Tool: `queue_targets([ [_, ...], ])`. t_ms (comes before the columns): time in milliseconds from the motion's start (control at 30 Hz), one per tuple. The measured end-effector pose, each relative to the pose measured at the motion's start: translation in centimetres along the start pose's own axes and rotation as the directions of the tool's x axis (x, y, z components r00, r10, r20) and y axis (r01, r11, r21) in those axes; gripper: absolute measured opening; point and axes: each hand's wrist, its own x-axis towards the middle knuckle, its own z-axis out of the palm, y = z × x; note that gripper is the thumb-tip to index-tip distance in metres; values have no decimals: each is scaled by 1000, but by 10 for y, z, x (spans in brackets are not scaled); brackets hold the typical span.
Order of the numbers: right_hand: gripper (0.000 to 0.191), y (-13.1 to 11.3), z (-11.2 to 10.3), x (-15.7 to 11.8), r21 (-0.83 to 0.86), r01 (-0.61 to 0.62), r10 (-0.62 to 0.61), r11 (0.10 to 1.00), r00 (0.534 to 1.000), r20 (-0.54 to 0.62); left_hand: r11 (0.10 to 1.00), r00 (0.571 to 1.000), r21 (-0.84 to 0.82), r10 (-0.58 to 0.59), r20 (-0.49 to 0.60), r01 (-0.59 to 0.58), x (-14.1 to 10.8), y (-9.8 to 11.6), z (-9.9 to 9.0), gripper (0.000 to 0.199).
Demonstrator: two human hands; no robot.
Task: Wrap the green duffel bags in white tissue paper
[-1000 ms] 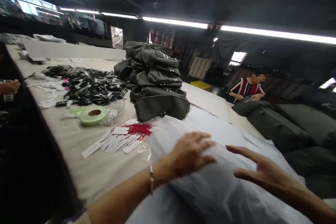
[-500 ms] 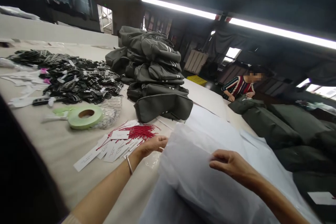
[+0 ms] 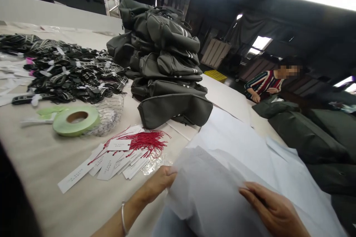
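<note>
Thin, whitish translucent sheeting, which looks like a plastic bag, lies in front of me with a dark shape showing beneath its lower part. My left hand pinches its left edge between thumb and fingers. On the right, my right hand is closed on its other edge. Under and beyond it spreads a stack of similar white sheets. Left of my left hand lie white hang tags with red strings, beside a crumpled bit of clear plastic.
Dark grey bags rise in a tall pile ahead. Black straps and a roll of pale green tape lie on the left. More dark bags line the right, where a person in a striped top works. Farther back is a yellow crate.
The view has tilted down and shifted. My right hand, loosely curled over the sheeting before, now grips its edge. My left hand has come lower with the left edge.
</note>
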Motion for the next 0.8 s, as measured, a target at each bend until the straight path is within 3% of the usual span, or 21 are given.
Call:
queue_targets([
  [100,15,7,7,1,-51,51,-52,997,998,-33,998,998,-12,-57,-27,57,-1,-14,-2,34],
  [200,14,11,13,4,-83,69,-70,994,998,-7,998,996,18,-68,49,67,-3,-21,-2,29],
  [333,17,12,16,8,-116,32,-31,993,999,8,990,984,126,-81,157,61,-7,-27,-5,24],
  [533,21,10,15,8,-98,-44,52,994,996,73,978,969,207,-88,233,39,-17,-23,-12,25],
  [700,26,9,15,8,-84,-157,166,984,979,119,958,958,272,-156,239,88,-27,-18,-20,28],
  [800,29,11,18,10,-61,-212,218,975,964,150,949,972,289,-178,152,129,-35,-14,-28,36],
])
